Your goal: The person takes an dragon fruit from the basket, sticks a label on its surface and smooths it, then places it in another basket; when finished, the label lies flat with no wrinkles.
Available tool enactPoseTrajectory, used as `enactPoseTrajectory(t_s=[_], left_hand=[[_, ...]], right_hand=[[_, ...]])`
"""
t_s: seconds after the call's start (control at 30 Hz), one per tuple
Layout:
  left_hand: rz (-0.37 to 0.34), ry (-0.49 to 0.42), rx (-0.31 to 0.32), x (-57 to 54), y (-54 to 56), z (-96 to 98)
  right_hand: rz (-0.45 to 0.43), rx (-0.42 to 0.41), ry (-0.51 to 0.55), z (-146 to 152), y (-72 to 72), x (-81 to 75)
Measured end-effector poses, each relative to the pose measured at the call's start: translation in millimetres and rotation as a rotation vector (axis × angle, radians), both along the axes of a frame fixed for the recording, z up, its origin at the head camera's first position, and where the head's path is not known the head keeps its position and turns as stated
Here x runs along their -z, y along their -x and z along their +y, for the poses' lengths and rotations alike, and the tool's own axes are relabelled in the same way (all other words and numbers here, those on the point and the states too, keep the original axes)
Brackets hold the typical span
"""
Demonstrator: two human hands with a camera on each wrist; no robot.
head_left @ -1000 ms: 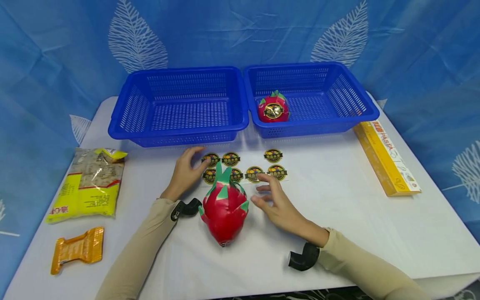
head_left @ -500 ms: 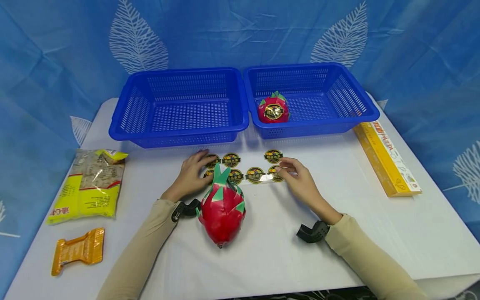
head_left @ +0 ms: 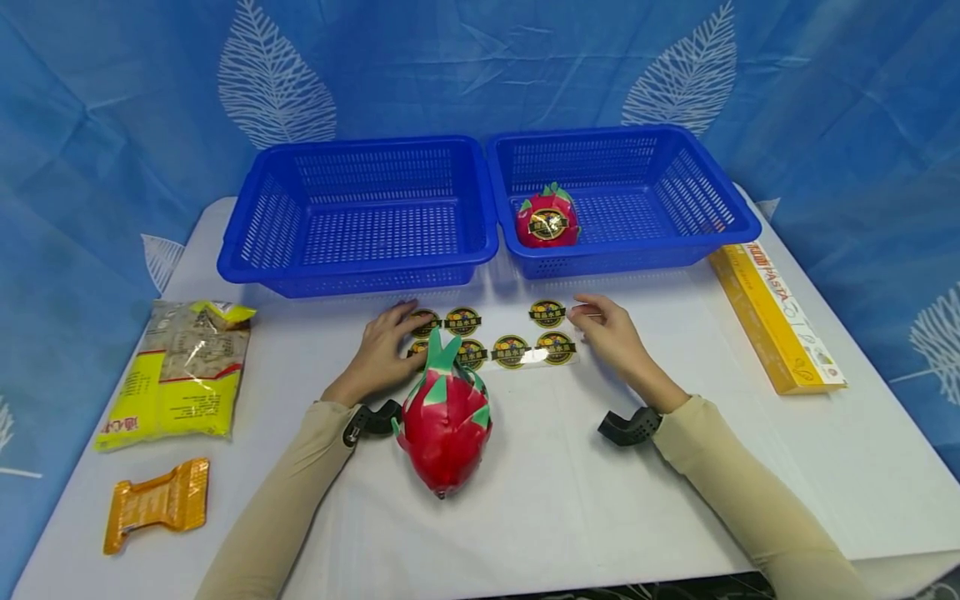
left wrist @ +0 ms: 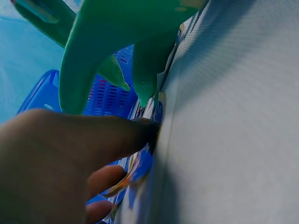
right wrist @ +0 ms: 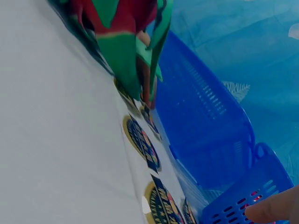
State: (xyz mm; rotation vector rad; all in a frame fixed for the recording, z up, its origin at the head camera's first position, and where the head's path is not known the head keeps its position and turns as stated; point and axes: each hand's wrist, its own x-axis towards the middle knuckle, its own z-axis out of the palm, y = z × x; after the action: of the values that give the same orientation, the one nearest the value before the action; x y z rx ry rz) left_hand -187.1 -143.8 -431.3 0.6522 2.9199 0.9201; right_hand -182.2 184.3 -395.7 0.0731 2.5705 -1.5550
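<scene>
A red toy dragon fruit [head_left: 446, 433] with green leaf tips lies on the table between the forearms. Behind it is a clear sheet [head_left: 504, 321] of round black-and-gold stickers, with a gap in its far row. My left hand [head_left: 381, 346] rests on the sheet's left end, fingers extended; its thumb [left wrist: 112, 135] lies at the sheet's edge in the left wrist view. At the sheet's right end, my right hand [head_left: 615, 337] has its thumb and forefinger slightly bent and apart, beside the far-right sticker [head_left: 547, 313]. Only one fingertip [right wrist: 268, 207] shows in the right wrist view.
Two blue baskets stand at the back. In the right basket [head_left: 637, 250] sits another dragon fruit [head_left: 546, 233] bearing a sticker. Near the left basket [head_left: 360, 268] lie a yellow food bag [head_left: 176, 375] and an orange packet [head_left: 157, 504]. A pasta box [head_left: 776, 321] is at right.
The right hand has moved right and away from the body, from beside the dragon fruit to the sheet's right end. The left hand has settled flatter on the sheet; the fruit shifted slightly left.
</scene>
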Motion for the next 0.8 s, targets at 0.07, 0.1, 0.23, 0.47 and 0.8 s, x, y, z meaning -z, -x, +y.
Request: enactPoseTrajectory(t_s=[0.07, 0.1, 0.23, 0.47, 0.8], left_hand=[[0.002, -0.002, 0.004, -0.3, 0.0, 0.0], [0.006, -0.001, 0.006, -0.6, -0.1, 0.1], [0.017, -0.004, 0.009, -1.2, -0.9, 0.4], [0.024, -0.002, 0.008, -0.7, -0.5, -0.6], [0.012, -0.003, 0.006, 0.0, 0.8, -0.3]], right_hand=[[-0.02, -0.007, 0.008, -0.3, 6.4, -2.0], [-0.028, -0.012, 0.012, -0.6, 9.7, -2.9], [-0.07, -0.043, 0.003, -4.4, 21.7, -6.1], [-0.125, -0.102, -0.083, -11.9, 34.7, -9.4], [-0.127, -0.07, -0.091, -11.4, 37.2, -0.7]])
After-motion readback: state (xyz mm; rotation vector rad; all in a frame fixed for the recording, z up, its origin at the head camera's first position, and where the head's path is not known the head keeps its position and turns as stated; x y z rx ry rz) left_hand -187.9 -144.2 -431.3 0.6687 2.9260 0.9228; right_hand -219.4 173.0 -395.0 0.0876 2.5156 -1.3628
